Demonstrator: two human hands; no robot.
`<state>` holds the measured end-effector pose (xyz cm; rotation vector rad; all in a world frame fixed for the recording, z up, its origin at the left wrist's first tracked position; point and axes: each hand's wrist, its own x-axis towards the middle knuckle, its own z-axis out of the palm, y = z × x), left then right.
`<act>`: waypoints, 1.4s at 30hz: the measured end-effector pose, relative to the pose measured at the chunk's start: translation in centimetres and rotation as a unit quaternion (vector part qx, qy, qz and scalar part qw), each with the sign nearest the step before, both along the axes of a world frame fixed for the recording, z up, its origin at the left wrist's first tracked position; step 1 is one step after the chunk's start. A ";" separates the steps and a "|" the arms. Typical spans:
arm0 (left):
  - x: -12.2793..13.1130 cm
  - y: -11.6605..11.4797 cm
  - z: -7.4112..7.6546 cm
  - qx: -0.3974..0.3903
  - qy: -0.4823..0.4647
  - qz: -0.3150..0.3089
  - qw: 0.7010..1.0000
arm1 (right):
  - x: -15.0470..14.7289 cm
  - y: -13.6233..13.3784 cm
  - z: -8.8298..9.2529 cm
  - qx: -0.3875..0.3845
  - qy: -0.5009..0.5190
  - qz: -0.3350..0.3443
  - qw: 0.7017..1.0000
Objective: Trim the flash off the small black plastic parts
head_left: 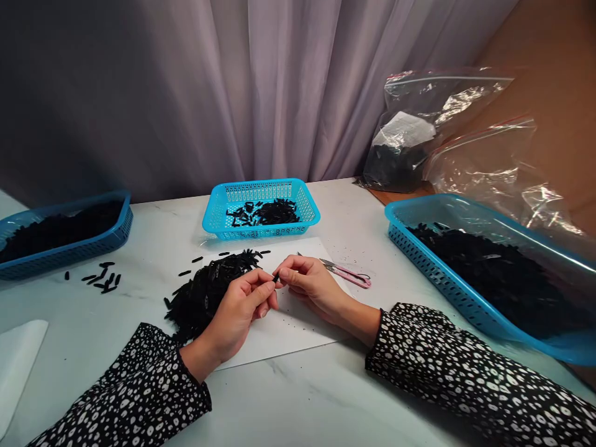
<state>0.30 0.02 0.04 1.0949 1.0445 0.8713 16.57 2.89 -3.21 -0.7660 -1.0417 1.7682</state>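
Observation:
Between my two hands is a small black oblong piece (276,277), pinched at its ends by the fingertips. My left hand (244,304) is closed on it from the left, thumb against the fingers. From the right, my right hand (311,282) grips it with thumb and forefinger. Beside and partly behind my left hand lies a heap of like black pieces (200,298) on a white sheet (284,332). Scissors with pink handles (351,274) rest just beyond my right hand, their blades partly hidden by it.
A blue basket (216,211) with some black pieces stands behind the sheet. Fuller blue baskets stand at the left (123,220) and right (419,267). Several loose pieces (106,279) lie near the left basket. Clear zip bags (400,155) stand at the back right, before a grey curtain (288,93).

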 end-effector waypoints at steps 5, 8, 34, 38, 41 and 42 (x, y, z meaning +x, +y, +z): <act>-0.1 0.0 0.1 0.026 -0.005 0.004 1.000 | 0.0 0.0 0.2 -0.016 0.011 0.015 1.000; -0.1 -0.1 0.1 0.042 0.001 0.006 0.999 | 0.0 0.0 0.3 -0.016 0.005 0.018 1.000; 0.2 0.1 -0.8 0.019 -0.026 0.065 0.997 | 15.2 -0.4 7.4 0.171 -0.602 -0.421 0.656; 0.2 0.1 -0.9 0.038 -0.021 0.060 0.997 | 7.4 0.1 5.0 0.225 -0.357 -0.194 0.886; 0.1 0.2 -0.9 0.055 -0.016 0.059 0.997 | 2.5 0.1 3.0 0.132 -0.243 -0.086 0.957; 0.0 0.2 -1.0 0.059 -0.015 0.061 0.996 | 1.4 0.1 2.4 0.091 -0.208 -0.064 0.972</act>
